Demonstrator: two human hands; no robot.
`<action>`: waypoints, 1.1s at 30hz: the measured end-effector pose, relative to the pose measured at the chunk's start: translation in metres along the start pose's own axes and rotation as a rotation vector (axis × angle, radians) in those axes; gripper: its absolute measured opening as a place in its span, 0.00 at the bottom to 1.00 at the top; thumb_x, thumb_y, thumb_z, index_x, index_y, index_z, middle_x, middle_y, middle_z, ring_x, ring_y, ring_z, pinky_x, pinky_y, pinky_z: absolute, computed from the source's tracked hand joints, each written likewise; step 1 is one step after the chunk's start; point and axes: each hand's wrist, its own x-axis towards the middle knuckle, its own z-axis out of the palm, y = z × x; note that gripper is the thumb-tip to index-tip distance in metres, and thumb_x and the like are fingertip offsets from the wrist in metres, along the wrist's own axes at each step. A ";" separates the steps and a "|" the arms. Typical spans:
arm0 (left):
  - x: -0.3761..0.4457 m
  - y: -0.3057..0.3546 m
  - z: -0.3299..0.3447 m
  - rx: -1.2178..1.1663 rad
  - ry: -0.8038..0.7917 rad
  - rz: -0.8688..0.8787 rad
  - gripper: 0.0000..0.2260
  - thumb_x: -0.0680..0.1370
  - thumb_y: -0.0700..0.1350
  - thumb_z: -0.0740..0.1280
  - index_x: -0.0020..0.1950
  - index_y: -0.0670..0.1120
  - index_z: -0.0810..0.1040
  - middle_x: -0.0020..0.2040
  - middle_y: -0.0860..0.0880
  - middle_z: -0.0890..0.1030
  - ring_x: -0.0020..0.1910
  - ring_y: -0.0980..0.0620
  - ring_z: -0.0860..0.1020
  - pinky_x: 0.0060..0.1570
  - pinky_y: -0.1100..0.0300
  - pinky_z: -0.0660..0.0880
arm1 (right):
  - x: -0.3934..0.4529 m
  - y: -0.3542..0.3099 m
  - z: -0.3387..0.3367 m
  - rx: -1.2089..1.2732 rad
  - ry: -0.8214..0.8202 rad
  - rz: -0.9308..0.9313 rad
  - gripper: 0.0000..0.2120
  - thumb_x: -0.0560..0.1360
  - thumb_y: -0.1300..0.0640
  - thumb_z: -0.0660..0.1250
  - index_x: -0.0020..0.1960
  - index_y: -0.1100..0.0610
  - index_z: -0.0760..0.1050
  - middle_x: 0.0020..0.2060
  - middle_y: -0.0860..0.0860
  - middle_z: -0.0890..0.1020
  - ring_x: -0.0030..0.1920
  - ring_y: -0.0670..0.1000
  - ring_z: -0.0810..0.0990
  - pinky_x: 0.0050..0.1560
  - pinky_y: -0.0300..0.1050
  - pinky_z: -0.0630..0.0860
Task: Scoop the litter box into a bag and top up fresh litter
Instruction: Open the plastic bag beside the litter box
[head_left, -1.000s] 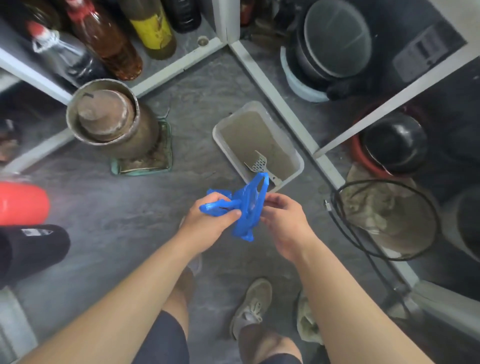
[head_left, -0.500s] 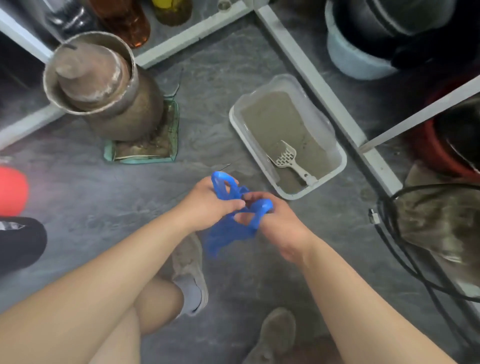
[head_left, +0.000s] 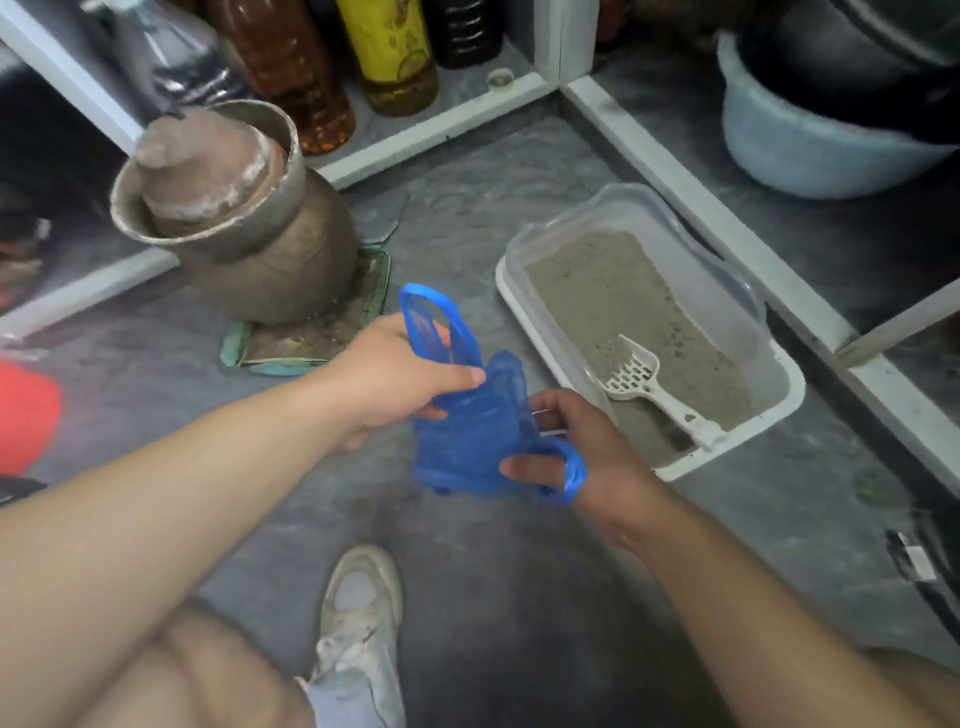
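Note:
A blue plastic bag (head_left: 467, 436) hangs between both hands above the grey floor. My left hand (head_left: 395, 374) pinches one handle loop, which stands up over its fingers. My right hand (head_left: 587, 452) grips the other side, with the second loop wrapped round its fingers. Just right of the hands sits the white litter box (head_left: 779, 410), partly filled with grey litter (head_left: 613, 291). A white slotted scoop (head_left: 649, 384) lies in the box, handle toward its near end.
A brown clay jar (head_left: 249, 223) on a green tray stands at the left. Bottles (head_left: 395, 52) line the white shelf behind. A pale blue basin (head_left: 810, 140) sits at the upper right, a black cable (head_left: 924, 566) at the right edge. My white shoe (head_left: 363, 603) is below the hands.
The hands have drawn apart and pulled the crumpled bag wider, one loop now up over my left hand. The view has moved closer to the floor and litter box.

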 end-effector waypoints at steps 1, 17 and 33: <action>0.002 0.000 -0.002 -0.019 0.013 0.012 0.06 0.72 0.39 0.76 0.42 0.47 0.82 0.36 0.53 0.84 0.39 0.56 0.83 0.41 0.56 0.83 | 0.003 0.000 -0.003 -0.019 -0.022 -0.026 0.32 0.60 0.64 0.80 0.61 0.59 0.71 0.52 0.52 0.77 0.43 0.45 0.79 0.38 0.37 0.78; 0.023 0.008 0.008 0.169 0.318 0.074 0.02 0.78 0.42 0.69 0.48 0.47 0.81 0.43 0.48 0.83 0.36 0.53 0.78 0.33 0.63 0.72 | 0.014 0.021 -0.046 -0.296 -0.226 0.175 0.28 0.71 0.65 0.75 0.67 0.50 0.70 0.54 0.52 0.79 0.44 0.55 0.86 0.38 0.49 0.81; 0.003 -0.001 -0.001 0.387 0.298 -0.009 0.05 0.76 0.46 0.66 0.49 0.46 0.79 0.47 0.46 0.82 0.45 0.47 0.79 0.44 0.53 0.75 | 0.005 0.008 -0.032 0.584 -0.009 0.079 0.11 0.76 0.74 0.58 0.45 0.67 0.79 0.40 0.64 0.82 0.34 0.57 0.82 0.37 0.47 0.83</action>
